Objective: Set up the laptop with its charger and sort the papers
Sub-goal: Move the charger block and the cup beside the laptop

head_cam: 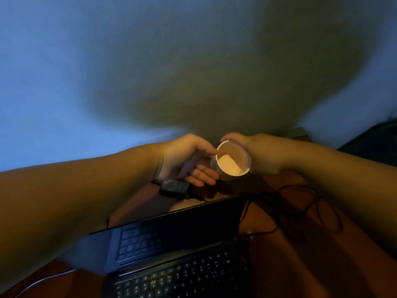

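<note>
An open black laptop (178,261) stands at the bottom centre, its dark screen reflecting the keyboard. Behind the screen lies the black charger brick (175,188), with its thin dark cable (311,209) looped over the wooden table on the right. Beyond the laptop both hands meet at a white paper cup (233,161), tilted with its mouth toward me. My right hand (251,151) grips the cup from behind. My left hand (189,161) touches the cup's rim and side with thumb and fingers. No papers are in view.
The brown wooden table (279,254) runs under the laptop to a pale wall (64,82) close behind. A dark object (373,138) sits at the far right edge. A light cable (43,280) crosses the bottom left corner. The frame is dim and blurred.
</note>
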Demonstrator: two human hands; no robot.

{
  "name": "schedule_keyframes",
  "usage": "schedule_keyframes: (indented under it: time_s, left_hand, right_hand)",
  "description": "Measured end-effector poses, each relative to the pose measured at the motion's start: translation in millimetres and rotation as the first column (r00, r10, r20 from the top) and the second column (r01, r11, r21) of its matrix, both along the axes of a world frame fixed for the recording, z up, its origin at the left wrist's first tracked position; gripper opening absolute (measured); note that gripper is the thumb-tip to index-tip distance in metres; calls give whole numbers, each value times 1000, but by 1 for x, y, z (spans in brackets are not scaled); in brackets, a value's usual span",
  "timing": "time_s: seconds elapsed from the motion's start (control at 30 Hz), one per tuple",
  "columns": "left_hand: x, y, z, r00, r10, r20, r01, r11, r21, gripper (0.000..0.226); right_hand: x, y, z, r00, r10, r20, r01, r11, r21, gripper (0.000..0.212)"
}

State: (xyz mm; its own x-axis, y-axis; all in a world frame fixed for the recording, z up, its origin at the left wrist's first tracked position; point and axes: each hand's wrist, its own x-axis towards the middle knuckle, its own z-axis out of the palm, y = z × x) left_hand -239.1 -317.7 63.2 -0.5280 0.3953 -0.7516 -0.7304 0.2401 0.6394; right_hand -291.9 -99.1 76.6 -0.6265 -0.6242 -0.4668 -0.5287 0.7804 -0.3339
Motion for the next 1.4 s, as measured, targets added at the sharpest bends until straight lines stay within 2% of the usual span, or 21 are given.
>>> schedule_keyframes:
  time_s: [0.03, 0.1, 0.27, 0.33, 0.4, 0.57, 0.63, 0.7, 0.77, 0.8, 0.93, 1.07, 1.17, 1.4]
  left_hand:
    - [-3, 12, 0, 1000, -13, -4, 13, 1000, -14, 43]
    - [-8, 36, 2, 999, -36, -14, 35, 998, -49, 37]
    - [-26, 96, 7, 969, -186, -162, 144, 960, -238, 25]
    - [-39, 115, 7, 887, -372, -275, 247, 883, -400, 29]
    - [-50, 134, 7, 757, -542, -364, 318, 793, -519, 30]
    - [-68, 175, -12, 489, -753, -441, 334, 628, -703, 35]
    - [-76, 188, -24, 443, -781, -440, 310, 594, -742, 37]
    - [-86, 198, -36, 455, -775, -440, 292, 596, -748, 39]
    - [-93, 208, -46, 462, -765, -449, 282, 607, -743, 40]
    - [-98, 211, -50, 460, -761, -458, 280, 613, -739, 40]
    - [-114, 220, -64, 492, -731, -472, 287, 649, -705, 44]
    - [-126, 228, -81, 508, -728, -459, 288, 647, -706, 43]
    - [-132, 234, -92, 525, -715, -462, 277, 657, -701, 42]
    - [-150, 253, -109, 508, -722, -471, 271, 652, -708, 46]
  right_hand:
    - [0, 11, -1, 999, -16, -40, 17, 1000, 21, 97]
    - [-1, 34, -1, 992, -52, -117, 56, 998, 32, 97]
    - [2, 85, -6, 973, -173, -150, 156, 981, -116, 88]
    - [3, 103, -11, 959, -222, -173, 207, 973, -101, 95]
    - [1, 120, -16, 944, -271, -187, 257, 962, -96, 99]
    - [-2, 155, -31, 909, -372, -190, 346, 925, -154, 99]
    - [-3, 166, -37, 869, -451, -204, 424, 891, -163, 95]
    - [-5, 177, -45, 824, -510, -245, 478, 859, -181, 79]
    - [-5, 185, -56, 784, -575, -234, 517, 813, -266, 56]
    - [-5, 189, -61, 759, -615, -213, 543, 779, -313, 51]
    - [-6, 199, -89, 575, -811, -108, 691, 552, -467, 41]
    - [-11, 200, -122, 429, -903, -26, 734, 365, -573, 36]
    - [-17, 203, -140, 396, -918, -10, 731, 322, -601, 35]
    - [-36, 217, -163, 362, -932, -15, 718, 289, -633, 32]
